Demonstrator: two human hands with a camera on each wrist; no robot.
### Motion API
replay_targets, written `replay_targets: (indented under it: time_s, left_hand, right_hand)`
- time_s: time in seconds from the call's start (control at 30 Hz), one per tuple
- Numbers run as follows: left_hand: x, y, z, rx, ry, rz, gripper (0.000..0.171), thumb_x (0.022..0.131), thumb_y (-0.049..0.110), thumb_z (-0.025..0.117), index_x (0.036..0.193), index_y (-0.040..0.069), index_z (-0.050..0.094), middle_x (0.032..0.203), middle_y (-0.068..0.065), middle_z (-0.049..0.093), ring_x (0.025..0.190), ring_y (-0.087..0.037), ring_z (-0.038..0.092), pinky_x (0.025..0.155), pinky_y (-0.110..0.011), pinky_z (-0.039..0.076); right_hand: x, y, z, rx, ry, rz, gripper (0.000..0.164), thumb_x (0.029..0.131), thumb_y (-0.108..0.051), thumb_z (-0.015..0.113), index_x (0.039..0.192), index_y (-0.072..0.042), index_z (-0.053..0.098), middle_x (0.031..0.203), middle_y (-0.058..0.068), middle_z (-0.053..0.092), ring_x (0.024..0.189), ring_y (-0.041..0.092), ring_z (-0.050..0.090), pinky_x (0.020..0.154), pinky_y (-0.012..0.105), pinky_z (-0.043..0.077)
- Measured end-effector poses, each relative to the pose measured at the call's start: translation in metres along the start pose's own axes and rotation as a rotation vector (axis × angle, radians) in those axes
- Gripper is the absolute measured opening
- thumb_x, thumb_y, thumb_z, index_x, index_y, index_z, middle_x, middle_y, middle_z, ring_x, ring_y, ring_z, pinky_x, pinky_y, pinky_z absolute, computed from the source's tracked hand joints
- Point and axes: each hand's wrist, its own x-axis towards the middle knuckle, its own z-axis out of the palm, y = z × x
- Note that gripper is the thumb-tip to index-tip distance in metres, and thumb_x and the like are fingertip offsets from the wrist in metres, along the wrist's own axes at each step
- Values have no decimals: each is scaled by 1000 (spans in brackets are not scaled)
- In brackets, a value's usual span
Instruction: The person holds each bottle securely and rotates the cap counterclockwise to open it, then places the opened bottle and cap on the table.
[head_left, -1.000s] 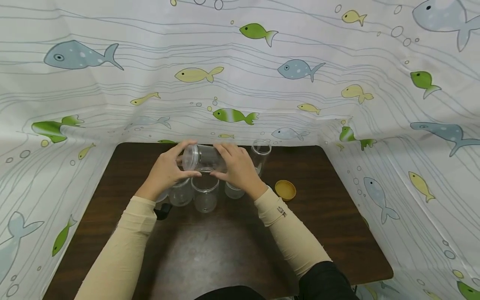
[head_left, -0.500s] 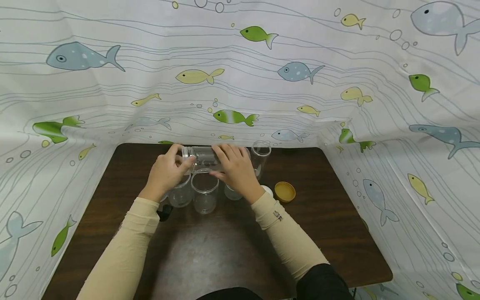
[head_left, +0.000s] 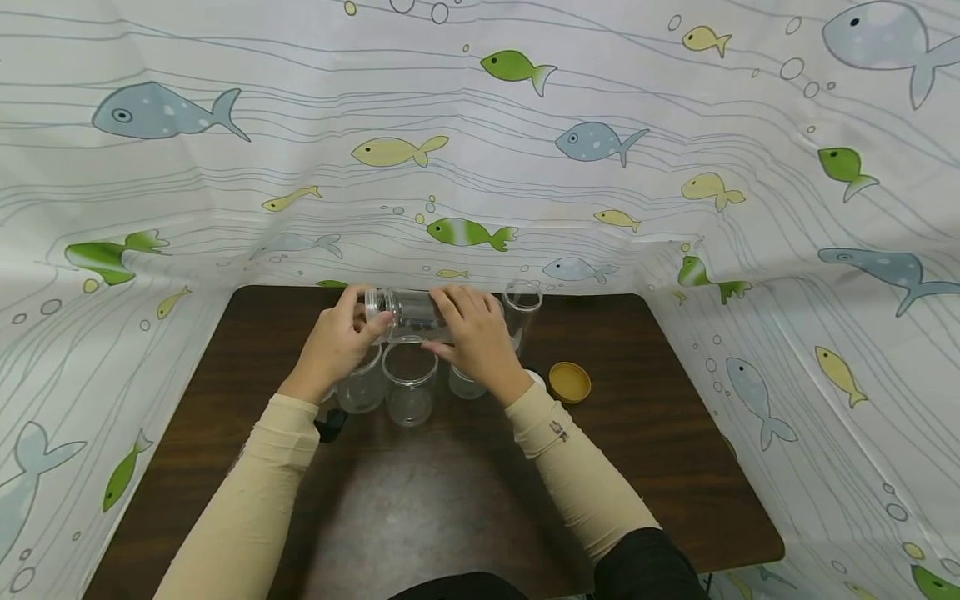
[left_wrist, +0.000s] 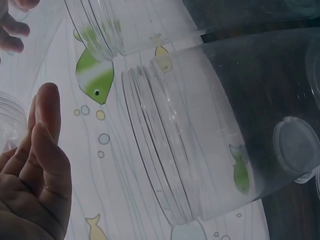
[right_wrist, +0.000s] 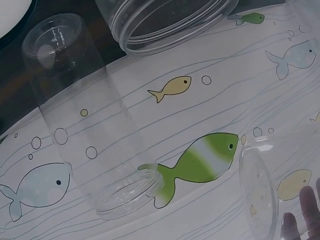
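A clear jar (head_left: 412,313) lies sideways in the air between my two hands, above other jars. My left hand (head_left: 333,340) holds its threaded mouth end, thumb on the near side of the rim. Around the body toward the base curls my right hand (head_left: 476,337), hiding much of that end. The left wrist view shows the left hand (left_wrist: 37,175) beside the jar's threaded rim (left_wrist: 9,122). In the right wrist view, fingertips (right_wrist: 309,207) of the right hand show against the jar, near its round base (right_wrist: 257,195). No lid is visible on its mouth.
Below the hands, clear jars stand upright: a wide one (head_left: 410,392), another (head_left: 362,390) to its left and a smaller one (head_left: 467,383). A tall jar (head_left: 522,308) stands at the right rear. A yellow lid (head_left: 570,382) and a partly hidden white lid (head_left: 535,378) lie right.
The held jar has turned so its mouth points left instead of partly toward me. My left hand has shifted slightly, its thumb now up on the rim. The right hand stays on the body.
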Motion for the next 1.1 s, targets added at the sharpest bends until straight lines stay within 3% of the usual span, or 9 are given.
replay_targets:
  time_s: [0.23,0.3,0.43,0.53,0.6,0.8,0.9,1.0,1.1]
  left_hand:
    - [-1,-6,-3,-88,7,15,61,104,54,46,145,9,41,127,-24,66,104,-41,69,81,-59,54]
    - [-1,-8,-4,-96,20,29,62,105,55,44,146,8,40,127,-23,66,99,-39,68,79,-55,54]
    - [1,-12,-5,-114,52,68,65,105,56,40,145,5,42,127,-17,64,89,-29,61,74,-38,50]
    - [2,-15,-6,-139,77,90,66,105,56,39,143,3,43,128,-16,62,98,-27,60,78,-28,48]
    - [3,-17,-7,-151,88,97,67,105,57,38,143,2,43,128,-16,62,102,-29,60,80,-28,48]
    - [7,-23,-8,-180,107,96,76,103,63,35,143,-2,44,133,-21,55,117,-36,53,95,-53,43]
    - [9,-24,-10,-175,127,99,81,102,65,35,141,-6,45,131,-27,49,115,-39,46,97,-58,37]
    - [10,-25,-12,-168,140,85,81,103,64,35,141,-7,45,127,-28,43,106,-36,41,90,-52,36]
    - [10,-26,-16,-168,145,22,75,103,59,40,145,-4,43,127,-26,41,96,-24,47,84,-36,43]
  right_hand:
    - [-1,-1,0,23,-17,34,89,78,-58,83,145,-9,49,137,9,56,125,27,53,98,44,44]
    - [-1,-1,1,44,-14,51,90,77,-57,83,145,-9,48,137,9,55,126,26,53,98,44,44]
    - [-2,1,2,97,-6,87,91,77,-55,85,145,-8,48,136,10,56,126,27,53,95,46,46]
    - [-2,3,2,136,4,115,91,76,-53,86,144,-7,48,136,11,57,125,29,55,93,47,47]
    - [-2,5,2,170,9,142,90,76,-51,87,144,-5,49,135,12,59,124,29,56,93,48,48]
    - [-3,13,0,291,0,268,88,78,-45,87,145,-4,49,138,11,59,127,30,55,103,47,44]
    - [-4,17,-2,333,2,311,87,79,-45,87,145,-3,48,140,11,58,128,30,54,106,47,42]
    - [-5,21,-5,362,15,334,86,80,-44,86,145,-3,46,141,11,56,129,30,53,106,47,41]
    - [-6,25,-8,390,36,347,85,81,-41,85,145,-2,45,141,11,55,128,29,53,107,46,41]
